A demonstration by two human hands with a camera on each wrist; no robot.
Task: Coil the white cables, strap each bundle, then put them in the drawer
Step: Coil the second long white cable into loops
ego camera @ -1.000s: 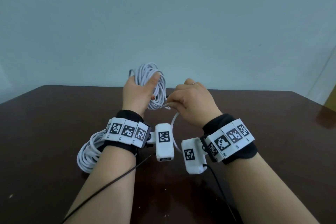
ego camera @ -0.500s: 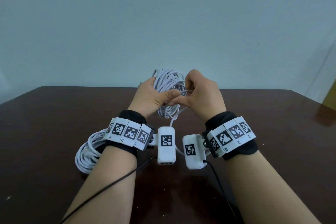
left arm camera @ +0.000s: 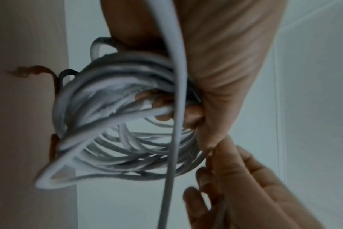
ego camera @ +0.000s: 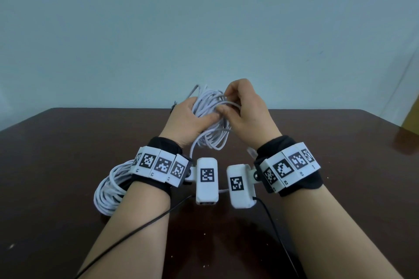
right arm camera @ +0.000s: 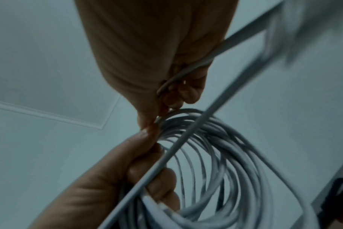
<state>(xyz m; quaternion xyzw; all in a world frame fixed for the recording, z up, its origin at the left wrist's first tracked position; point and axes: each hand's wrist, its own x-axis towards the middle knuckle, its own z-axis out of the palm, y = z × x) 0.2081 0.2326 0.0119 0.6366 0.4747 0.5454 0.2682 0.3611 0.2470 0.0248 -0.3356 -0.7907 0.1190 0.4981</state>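
My left hand (ego camera: 192,118) grips a coil of white cable (ego camera: 210,108) held up over the dark table (ego camera: 68,142), its thumb pressed across the loops. My right hand (ego camera: 242,108) pinches one strand of that cable against the coil's upper right side. In the left wrist view the coil (left arm camera: 116,127) rings my left fingers, with a loose strand (left arm camera: 176,108) running down past the camera. The right wrist view shows the strand (right arm camera: 174,77) passing through my right hand and the coil (right arm camera: 215,162) below it. A second white coil (ego camera: 108,188) lies on the table behind my left wrist.
A black strap (right arm camera: 339,190) lies on the table beyond the held coil, small in the head view (ego camera: 173,106). Thin black wires (ego camera: 136,231) trail from the wrist cameras across the near table. A pale wall stands behind the table's far edge.
Both hands drifted right with the coil. My right hand rose from below the coil to its upper right side, laying another turn of cable on it.
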